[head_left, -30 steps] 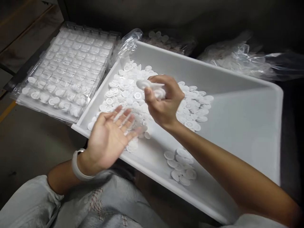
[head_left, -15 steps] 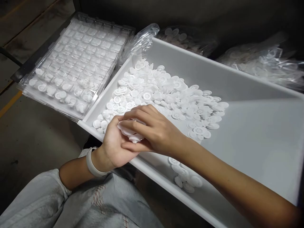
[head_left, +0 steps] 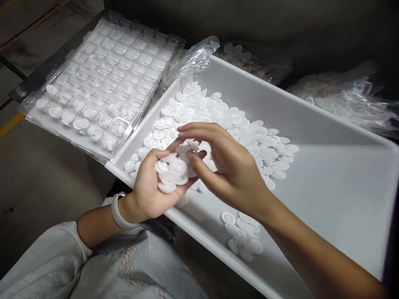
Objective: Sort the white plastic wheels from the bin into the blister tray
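Observation:
My left hand (head_left: 157, 193) is cupped, palm up, above the near edge of the grey bin (head_left: 336, 187). It carries a small heap of white plastic discs (head_left: 174, 168), round and thin like small wheels. Over the heap arches my right hand (head_left: 230, 166), open, with thumb and fingers apart. Its thumb tip reaches the discs at the heap's right side; whether it touches one I cannot tell. Many more loose discs (head_left: 268, 153) lie in the bin behind both hands, and a smaller cluster (head_left: 243, 234) sits below my right wrist.
Left of the bin stands a clear plastic tray (head_left: 102, 70) with rows of pockets; discs lie in its nearer rows. A crumpled clear bag (head_left: 202, 54) hangs at the bin's far left corner. Behind the bin are more bags of parts (head_left: 349, 91).
My right hand has lifted off my left palm and moved right, its fingers opening. The heap of discs in my left hand now shows. The view has shifted slightly.

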### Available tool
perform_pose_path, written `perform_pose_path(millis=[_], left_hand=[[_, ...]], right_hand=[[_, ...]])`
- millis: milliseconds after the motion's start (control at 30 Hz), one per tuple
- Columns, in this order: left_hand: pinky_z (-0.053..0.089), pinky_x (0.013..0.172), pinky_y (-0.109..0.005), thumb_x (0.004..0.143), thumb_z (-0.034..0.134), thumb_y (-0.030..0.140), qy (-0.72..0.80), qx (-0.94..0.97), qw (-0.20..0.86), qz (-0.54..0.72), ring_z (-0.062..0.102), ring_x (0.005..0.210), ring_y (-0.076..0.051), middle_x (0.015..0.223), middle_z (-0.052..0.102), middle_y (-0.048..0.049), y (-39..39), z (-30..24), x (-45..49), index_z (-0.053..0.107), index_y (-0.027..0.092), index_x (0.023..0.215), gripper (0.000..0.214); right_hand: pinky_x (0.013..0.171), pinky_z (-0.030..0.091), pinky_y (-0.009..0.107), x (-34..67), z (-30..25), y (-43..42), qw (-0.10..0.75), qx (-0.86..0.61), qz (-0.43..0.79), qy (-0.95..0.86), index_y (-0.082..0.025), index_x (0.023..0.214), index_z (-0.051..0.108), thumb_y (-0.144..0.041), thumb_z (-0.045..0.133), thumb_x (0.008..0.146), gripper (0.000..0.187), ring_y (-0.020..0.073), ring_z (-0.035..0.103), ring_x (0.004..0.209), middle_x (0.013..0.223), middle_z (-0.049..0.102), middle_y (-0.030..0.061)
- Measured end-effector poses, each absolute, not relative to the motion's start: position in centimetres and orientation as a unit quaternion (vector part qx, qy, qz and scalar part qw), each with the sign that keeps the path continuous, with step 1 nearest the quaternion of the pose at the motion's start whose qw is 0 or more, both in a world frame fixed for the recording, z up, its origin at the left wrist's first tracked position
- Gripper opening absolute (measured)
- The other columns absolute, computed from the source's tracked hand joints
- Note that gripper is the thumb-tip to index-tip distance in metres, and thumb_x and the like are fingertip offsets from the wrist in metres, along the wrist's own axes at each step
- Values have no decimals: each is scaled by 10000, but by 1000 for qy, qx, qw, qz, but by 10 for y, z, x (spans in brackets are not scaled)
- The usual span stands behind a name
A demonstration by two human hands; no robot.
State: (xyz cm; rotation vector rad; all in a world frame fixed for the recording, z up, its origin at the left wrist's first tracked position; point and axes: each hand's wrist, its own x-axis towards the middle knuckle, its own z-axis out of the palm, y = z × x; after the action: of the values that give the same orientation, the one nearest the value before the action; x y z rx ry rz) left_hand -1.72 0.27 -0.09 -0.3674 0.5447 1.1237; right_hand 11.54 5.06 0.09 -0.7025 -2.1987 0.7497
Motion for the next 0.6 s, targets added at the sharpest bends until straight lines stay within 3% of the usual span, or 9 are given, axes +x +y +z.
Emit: perform_pose_path(millis=[100,267,467,600], left_hand=[[522,928,-326,852,420,208,233,-144,805,526,677,913,-143,958,712,-17,2,-1,-17,653,206,1098,339],[508,911,-287,852,410,224,223,-88,825,512,668,946,-143,975,710,-36,-2,-5,-15,638,202,1196,414],[480,970,-329,825,476,258,234,-53,835,495,651,1065,-194,1086,712,-42,-5,-9,-15,666,212,1180,405],[479,975,-295,812,504,237,221,-75,834,500,622,1146,-178,1108,711,-15,-5,-8,-15,690,219,1121,362]], right_hand=[[893,576,463,123,3,56,334,-338,282,-833,-293,1126,636,-196,597,904,246,269,624,1101,1111,651,79],[557,596,266,132,1,61,335,-391,364,-776,-267,957,705,-268,604,923,107,169,701,775,891,721,30],[472,570,238,131,-2,62,391,-401,369,-742,-282,994,700,-241,701,851,149,170,706,740,877,718,25],[483,562,238,133,-1,60,372,-409,368,-748,-276,949,691,-256,661,885,73,154,695,724,859,713,20]])
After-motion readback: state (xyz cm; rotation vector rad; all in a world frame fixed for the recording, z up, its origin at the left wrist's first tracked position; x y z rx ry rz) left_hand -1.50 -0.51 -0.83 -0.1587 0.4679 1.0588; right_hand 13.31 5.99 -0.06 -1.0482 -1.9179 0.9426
